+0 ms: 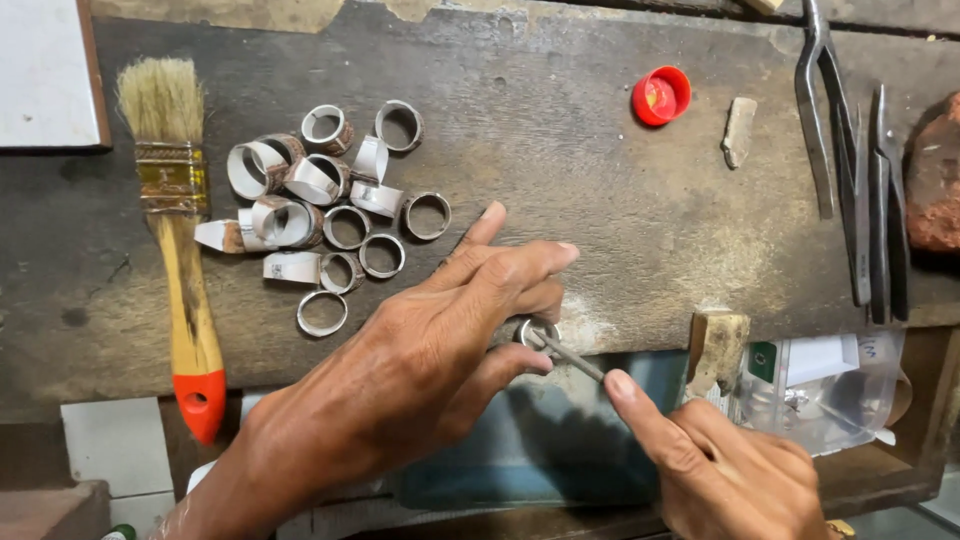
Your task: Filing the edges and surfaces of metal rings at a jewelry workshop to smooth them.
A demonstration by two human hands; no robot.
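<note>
Right hand (735, 465) pinches a thin metal file (570, 356) into the silver ring (532, 332) that the left hand (440, 345) clamps at the workbench (600, 200) front edge, loose rings (330, 205) and paintbrush (180, 240) further left, red cap (660, 95) and pliers (822, 100) at the back.
</note>
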